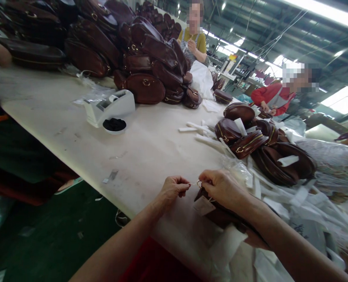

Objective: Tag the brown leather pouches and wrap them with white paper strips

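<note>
My left hand [175, 187] is closed in a pinch on a thin pale strand that stretches toward a gold ring [199, 183]. The ring sits at the near end of a dark brown leather bag [220, 214], and my right hand [220, 186] grips the bag there, thumb and forefinger beside the ring. From the same end hangs a small white tag [204, 206] on a loop. My right forearm covers much of the bag. White wrapping paper [228, 244] lies against its lower side.
A grey tape dispenser [110, 107] and a white dish of black material [114, 126] stand on the pale table [150, 145]. Brown bags [146, 88] are piled behind; more bags [247, 143], paper strips and plastic lie right. Two people work across the table; another person's hand shows far left.
</note>
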The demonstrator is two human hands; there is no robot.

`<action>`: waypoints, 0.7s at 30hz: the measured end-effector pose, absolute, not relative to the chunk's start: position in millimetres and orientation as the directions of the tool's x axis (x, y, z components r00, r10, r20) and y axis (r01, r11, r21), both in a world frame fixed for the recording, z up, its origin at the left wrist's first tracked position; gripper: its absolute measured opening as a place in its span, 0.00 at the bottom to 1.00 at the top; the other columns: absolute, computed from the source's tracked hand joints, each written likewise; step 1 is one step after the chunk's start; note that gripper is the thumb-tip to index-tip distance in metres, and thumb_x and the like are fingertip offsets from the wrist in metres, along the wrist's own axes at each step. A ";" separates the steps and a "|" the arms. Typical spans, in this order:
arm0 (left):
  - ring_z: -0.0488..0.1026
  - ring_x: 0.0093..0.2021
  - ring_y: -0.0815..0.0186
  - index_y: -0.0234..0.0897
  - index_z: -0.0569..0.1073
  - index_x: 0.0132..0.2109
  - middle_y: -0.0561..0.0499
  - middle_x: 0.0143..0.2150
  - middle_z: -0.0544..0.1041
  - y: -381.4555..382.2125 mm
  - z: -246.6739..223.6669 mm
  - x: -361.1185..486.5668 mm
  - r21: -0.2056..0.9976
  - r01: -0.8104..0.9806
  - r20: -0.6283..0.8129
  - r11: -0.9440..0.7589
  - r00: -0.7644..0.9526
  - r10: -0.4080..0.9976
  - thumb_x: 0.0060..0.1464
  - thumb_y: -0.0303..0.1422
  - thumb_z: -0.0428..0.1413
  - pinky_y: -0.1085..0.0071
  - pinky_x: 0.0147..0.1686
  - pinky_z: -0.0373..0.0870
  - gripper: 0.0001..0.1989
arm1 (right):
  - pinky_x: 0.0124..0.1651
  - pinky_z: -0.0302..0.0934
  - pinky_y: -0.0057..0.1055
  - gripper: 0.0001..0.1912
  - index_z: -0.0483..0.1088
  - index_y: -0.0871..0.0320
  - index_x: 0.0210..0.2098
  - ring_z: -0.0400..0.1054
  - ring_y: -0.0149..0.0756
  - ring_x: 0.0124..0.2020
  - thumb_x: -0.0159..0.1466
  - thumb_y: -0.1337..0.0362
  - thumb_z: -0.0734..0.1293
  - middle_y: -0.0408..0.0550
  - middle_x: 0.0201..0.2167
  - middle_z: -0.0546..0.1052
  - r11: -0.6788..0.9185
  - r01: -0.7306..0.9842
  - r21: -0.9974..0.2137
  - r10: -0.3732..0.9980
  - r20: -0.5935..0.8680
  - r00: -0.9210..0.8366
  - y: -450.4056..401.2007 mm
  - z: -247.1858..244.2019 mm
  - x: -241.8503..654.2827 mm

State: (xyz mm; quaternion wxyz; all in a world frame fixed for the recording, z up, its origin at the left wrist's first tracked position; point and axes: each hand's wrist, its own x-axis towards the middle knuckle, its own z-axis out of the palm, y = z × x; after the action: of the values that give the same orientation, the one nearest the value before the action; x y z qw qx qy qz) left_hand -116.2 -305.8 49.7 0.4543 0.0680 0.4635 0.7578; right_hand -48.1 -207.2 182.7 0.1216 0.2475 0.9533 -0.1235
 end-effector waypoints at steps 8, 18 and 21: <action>0.59 0.17 0.76 0.31 0.72 0.24 0.55 0.17 0.67 -326.5 60.9 -124.5 0.733 -0.625 -0.296 -0.268 -0.648 0.702 0.31 0.33 0.65 0.76 0.19 0.52 0.12 | 0.40 0.57 0.27 0.12 0.75 0.60 0.38 0.70 0.37 0.39 0.60 0.74 0.61 0.52 0.38 0.76 0.919 0.389 -0.066 0.349 -0.323 -0.880 -219.5 166.9 -56.8; 0.59 0.16 0.76 0.31 0.72 0.24 0.55 0.16 0.67 -327.2 63.5 -130.0 0.714 -0.629 -0.296 -0.307 -0.669 0.681 0.29 0.33 0.65 0.77 0.18 0.52 0.13 | 0.41 0.58 0.26 0.13 0.77 0.62 0.36 0.71 0.37 0.38 0.62 0.73 0.60 0.54 0.36 0.76 0.923 0.376 -0.077 0.336 -0.312 -0.889 -219.2 159.6 -63.7; 0.61 0.16 0.76 0.31 0.71 0.26 0.55 0.18 0.69 -323.5 62.9 -128.6 0.710 -0.631 -0.304 -0.312 -0.674 0.673 0.31 0.34 0.65 0.77 0.18 0.52 0.14 | 0.40 0.58 0.26 0.13 0.77 0.61 0.37 0.71 0.36 0.38 0.62 0.73 0.60 0.53 0.36 0.77 0.918 0.384 -0.095 0.341 -0.300 -0.891 -216.6 160.4 -62.8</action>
State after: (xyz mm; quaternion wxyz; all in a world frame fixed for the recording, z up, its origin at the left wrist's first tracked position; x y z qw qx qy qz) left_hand -128.6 -323.5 62.9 0.4028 0.0244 0.4265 0.8095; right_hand -62.8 -216.6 160.4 0.1403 0.1870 0.9693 -0.0762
